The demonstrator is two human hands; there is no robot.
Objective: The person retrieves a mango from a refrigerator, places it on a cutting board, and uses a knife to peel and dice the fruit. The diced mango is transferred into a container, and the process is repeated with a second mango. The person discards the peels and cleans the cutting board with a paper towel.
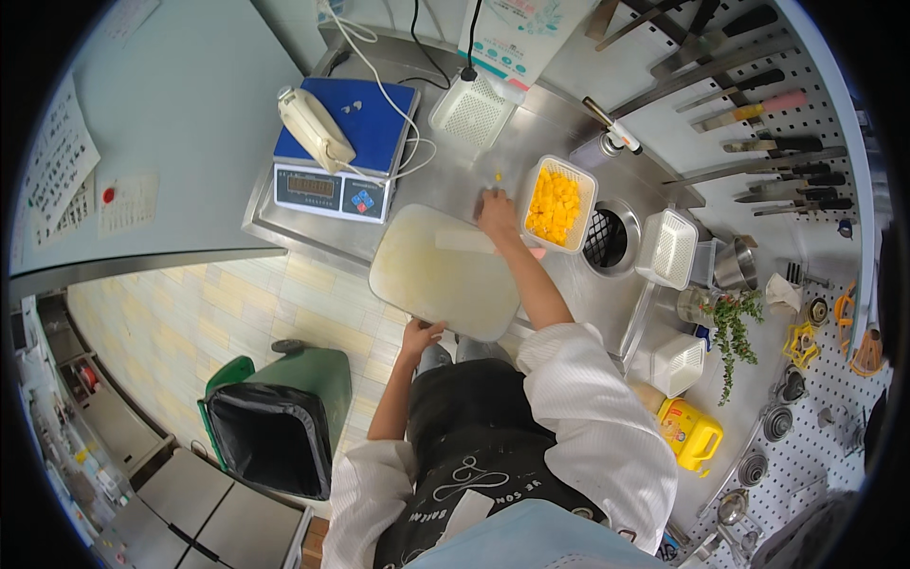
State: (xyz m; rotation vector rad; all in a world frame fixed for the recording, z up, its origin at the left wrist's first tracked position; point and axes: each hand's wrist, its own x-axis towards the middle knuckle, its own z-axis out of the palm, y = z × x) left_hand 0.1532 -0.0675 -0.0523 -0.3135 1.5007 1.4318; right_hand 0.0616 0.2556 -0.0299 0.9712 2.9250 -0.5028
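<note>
My left hand (424,334) holds the near edge of a white cutting board (448,284), its fingers at the rim. Across the far part of the board lies a knife with a wide pale blade (463,240) and a pink handle (538,252), which passes under my right wrist. My right hand (498,213) reaches past the board to the steel counter (469,186), fingers bent and pointing down; whether they hold anything cannot be told. Just beyond them lies a small yellow piece (498,176). Right of that hand stands a white basket (593,186) filled with yellow fruit cubes (552,206).
A blue-topped digital scale (370,114) carrying a cream hand-held device (313,128) stands at the back left. Right of the fruit are a round opening (610,238) and a white basket (668,249). Knives hang on the wall. A green bin (323,391) stands on the floor.
</note>
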